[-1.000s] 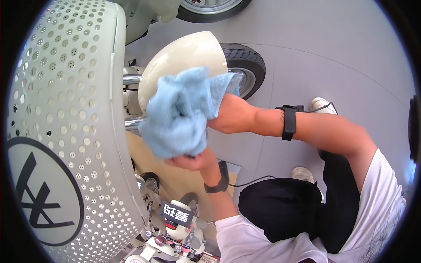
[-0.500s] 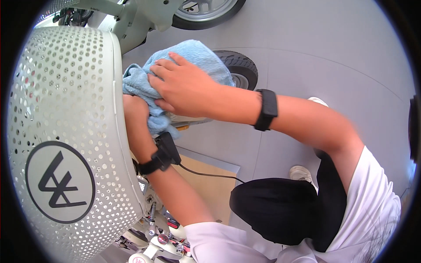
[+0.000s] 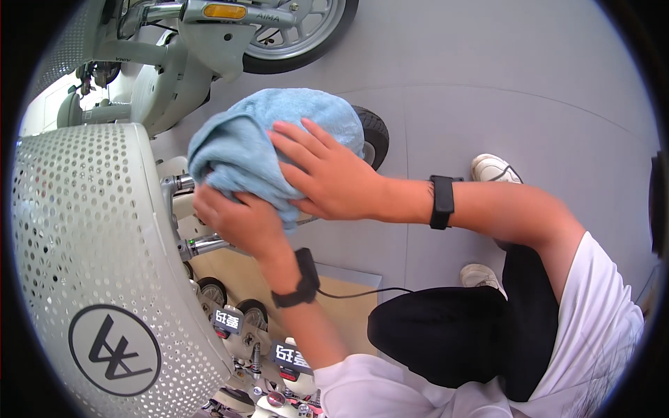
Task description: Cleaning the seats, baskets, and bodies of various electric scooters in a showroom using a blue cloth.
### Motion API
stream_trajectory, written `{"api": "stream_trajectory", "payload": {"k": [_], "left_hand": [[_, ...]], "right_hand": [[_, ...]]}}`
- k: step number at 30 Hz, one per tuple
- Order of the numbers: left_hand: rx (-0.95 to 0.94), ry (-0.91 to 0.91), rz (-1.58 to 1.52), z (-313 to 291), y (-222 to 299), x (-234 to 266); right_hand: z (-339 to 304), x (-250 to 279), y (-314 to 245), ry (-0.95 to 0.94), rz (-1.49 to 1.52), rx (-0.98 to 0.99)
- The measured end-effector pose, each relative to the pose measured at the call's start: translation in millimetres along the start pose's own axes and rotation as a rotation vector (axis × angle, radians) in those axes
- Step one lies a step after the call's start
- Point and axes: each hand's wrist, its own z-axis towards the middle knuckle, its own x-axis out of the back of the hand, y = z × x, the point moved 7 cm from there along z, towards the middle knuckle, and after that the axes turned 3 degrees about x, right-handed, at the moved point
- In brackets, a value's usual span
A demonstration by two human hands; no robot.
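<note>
Position: one blue cloth (image 3: 275, 136) sits upper centre of the frame, draped over a rounded part that it hides almost entirely. The right hand (image 3: 327, 177) lies flat on top of the cloth, fingers spread wide and pressing down. The left hand (image 3: 237, 219) is below and left of it, curled into the cloth's lower edge, gripping a fold. Each wrist carries one dark band; a thin cable runs from the left one.

Progress, as a judgement: wiping is in hand, not finished. The cloth covers the part, so whether the surface beneath is clean cannot be told. The perforated panel (image 3: 90, 251), lower left, is not touched by cloth or hand.

Count:
- Cloths: one.
- Hands: two, both on the cloth.
- Perforated pale panels: one, with a round dark emblem near the bottom.
- Scooters (image 3: 174, 49): one grey, upper left, with one large wheel showing at the top edge.
- Small black tyre (image 3: 373, 136): one, just right of the cloth, partly hidden.
- White shoes (image 3: 495, 169): two, right of centre on the grey floor.
</note>
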Motion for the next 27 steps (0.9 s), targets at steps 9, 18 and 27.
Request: {"api": "stream_trajectory", "payload": {"k": [9,18,27], "left_hand": [[0.191,-0.483,-0.090,66.0,-27.7,-30.7],[0.327,-0.632,-0.185,84.5,-39.4,-47.3],[0.359,-0.667,-0.244,85.3,-46.8,-54.7]], "right_hand": [[76.5,-18.4,41.7,-0.205,0.182,-0.197],[111.9,-54.5,86.0,-0.898,0.450,-0.518],[100.0,-88.5,124.7,-0.980,0.683,-0.728]]}}
